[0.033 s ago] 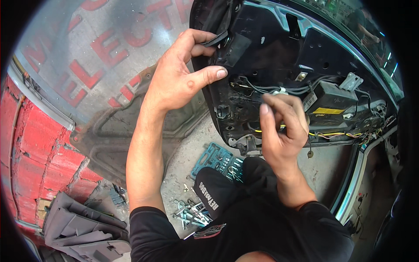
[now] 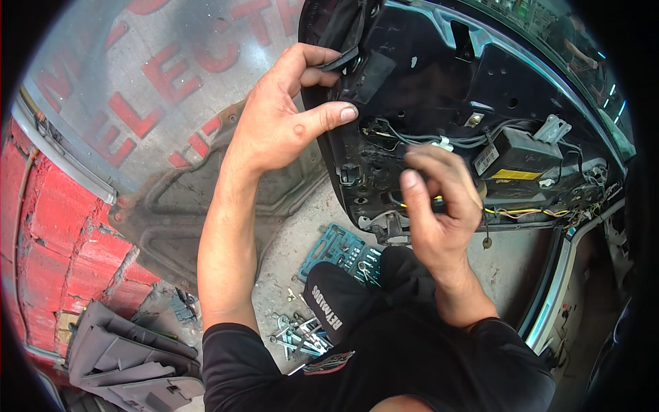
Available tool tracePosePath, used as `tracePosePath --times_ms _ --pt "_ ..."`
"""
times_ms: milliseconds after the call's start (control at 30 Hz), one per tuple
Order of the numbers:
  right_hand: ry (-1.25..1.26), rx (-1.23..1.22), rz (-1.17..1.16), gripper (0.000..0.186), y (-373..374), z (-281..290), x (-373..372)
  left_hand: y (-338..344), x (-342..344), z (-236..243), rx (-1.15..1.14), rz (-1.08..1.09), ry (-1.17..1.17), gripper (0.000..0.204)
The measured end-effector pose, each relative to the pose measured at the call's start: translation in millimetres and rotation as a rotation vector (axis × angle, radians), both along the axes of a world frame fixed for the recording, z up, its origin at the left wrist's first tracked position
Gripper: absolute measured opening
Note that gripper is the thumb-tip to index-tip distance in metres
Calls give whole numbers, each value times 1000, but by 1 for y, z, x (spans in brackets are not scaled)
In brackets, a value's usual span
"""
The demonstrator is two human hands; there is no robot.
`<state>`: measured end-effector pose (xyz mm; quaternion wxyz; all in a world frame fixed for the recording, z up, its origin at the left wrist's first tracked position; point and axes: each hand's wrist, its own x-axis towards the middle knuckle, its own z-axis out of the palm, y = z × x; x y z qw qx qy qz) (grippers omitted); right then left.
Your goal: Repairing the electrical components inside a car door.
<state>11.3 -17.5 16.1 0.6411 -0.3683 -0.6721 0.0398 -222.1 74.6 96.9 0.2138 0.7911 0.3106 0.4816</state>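
An open car door (image 2: 384, 41), its inner side bare of trim, stands in front of me. My left hand (image 2: 281, 117) is at the door's left edge. Its curled fingers grip a black rubber strip (image 2: 341, 60), and the thumb stretches over the edge onto the door. My right hand (image 2: 446, 199) hovers before the lower door, beside the grey wiring (image 2: 473, 142) and a white clip (image 2: 445, 144). Its fingers are half curled with the thumb apart, but motion smears the fingertips. Anything between them cannot be made out.
A black box (image 2: 525, 154) with a yellow label is fixed to the door, above yellow wires (image 2: 522, 211). On the floor lie a teal socket set case (image 2: 322, 250) and several loose wrenches (image 2: 295, 336). A dark moulded panel (image 2: 185, 220) and grey trim (image 2: 123, 357) sit at left.
My right hand has shifted slightly left and downward, its fingers still blurred. The left hand stays almost in place at the door edge.
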Motion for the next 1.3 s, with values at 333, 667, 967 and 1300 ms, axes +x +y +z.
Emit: tracePosePath --times_ms 333,667,967,1300 --pt "-118 -311 430 38 23 10 -7 1 -2 -6 -28 47 -56 71" --pt "86 -198 428 42 36 -9 -27 1 -1 -7 46 24 -73 66" --pt "417 -380 795 16 37 3 -22 3 3 -11 200 3 -108 57" --pt "439 -423 754 9 39 0 -28 6 5 -13 247 -33 -138 53"
